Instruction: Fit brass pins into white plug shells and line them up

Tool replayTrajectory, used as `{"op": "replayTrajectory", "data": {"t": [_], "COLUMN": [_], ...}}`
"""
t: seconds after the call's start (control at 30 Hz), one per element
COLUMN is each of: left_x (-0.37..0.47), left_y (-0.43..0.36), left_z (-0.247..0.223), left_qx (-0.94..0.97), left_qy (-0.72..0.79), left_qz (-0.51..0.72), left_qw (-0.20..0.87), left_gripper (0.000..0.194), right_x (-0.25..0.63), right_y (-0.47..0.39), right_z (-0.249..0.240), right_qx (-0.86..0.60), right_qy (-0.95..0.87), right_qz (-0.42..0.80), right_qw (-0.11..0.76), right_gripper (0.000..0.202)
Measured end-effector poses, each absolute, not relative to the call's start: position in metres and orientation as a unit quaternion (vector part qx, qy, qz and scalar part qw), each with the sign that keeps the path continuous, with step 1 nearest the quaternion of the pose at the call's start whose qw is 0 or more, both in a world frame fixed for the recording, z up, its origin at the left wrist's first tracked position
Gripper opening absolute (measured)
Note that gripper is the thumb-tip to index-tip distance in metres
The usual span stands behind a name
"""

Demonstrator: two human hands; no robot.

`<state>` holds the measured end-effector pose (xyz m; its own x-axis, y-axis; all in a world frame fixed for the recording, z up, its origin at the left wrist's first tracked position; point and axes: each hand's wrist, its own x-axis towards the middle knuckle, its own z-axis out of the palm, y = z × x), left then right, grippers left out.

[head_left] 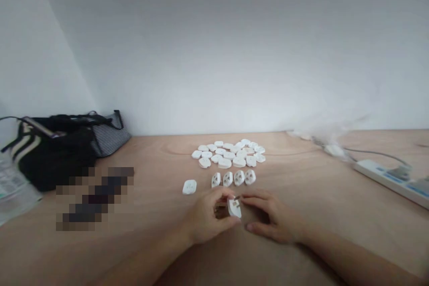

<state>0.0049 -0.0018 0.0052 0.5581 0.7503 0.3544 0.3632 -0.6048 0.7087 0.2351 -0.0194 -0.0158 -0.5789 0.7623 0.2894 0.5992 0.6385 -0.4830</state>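
My left hand (214,216) pinches a small white plug-like piece (233,209) by its edges, metal prongs showing on its face. Beside it is my right hand (273,214), thumb and fingers apart; its fingertips come close to the prongs, and whether they touch is unclear. Just beyond the hands, several white socket pieces with dark holes (239,178) stand in a short row. To the left of that row a single white piece (189,187) lies flat. Farther back, a cluster of similar white pieces (229,155) is spread on the wooden table (161,170).
At the left sit a black bag (56,161) and a striped bag (109,134), with a clear plastic bag (15,185) in front. A pixelated dark patch (97,196) covers something. On the right are a white power strip (395,183) and crumpled clear plastic (330,132). A wall (228,53) closes the back.
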Motion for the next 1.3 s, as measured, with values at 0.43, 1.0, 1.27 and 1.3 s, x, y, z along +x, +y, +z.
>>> {"op": "replayTrajectory", "data": {"t": [0.43, 1.0, 1.27, 1.3], "left_x": [0.007, -0.055, -0.056, -0.053], "left_y": [-0.004, 0.064, 0.064, 0.065], "left_z": [0.004, 0.0, 0.008, 0.009], "left_qx": [0.871, 0.842, 0.862, 0.868], "left_qy": [0.295, 0.416, 0.41, 0.406], "left_qz": [0.326, 0.274, 0.234, 0.231], "left_qw": [0.219, 0.207, 0.183, 0.169], "left_gripper": [0.04, 0.066, 0.072, 0.071], "right_x": [0.234, 0.234, 0.233, 0.233], "right_y": [-0.02, -0.022, -0.023, -0.023], "right_z": [-0.016, -0.014, -0.014, -0.013], "right_qx": [-0.385, -0.409, -0.415, -0.412], "right_qy": [-0.871, -0.864, -0.862, -0.863], "right_qz": [0.17, 0.194, 0.195, 0.196], "right_qw": [0.251, 0.22, 0.215, 0.216], "right_gripper": [0.057, 0.058, 0.057, 0.057]}}
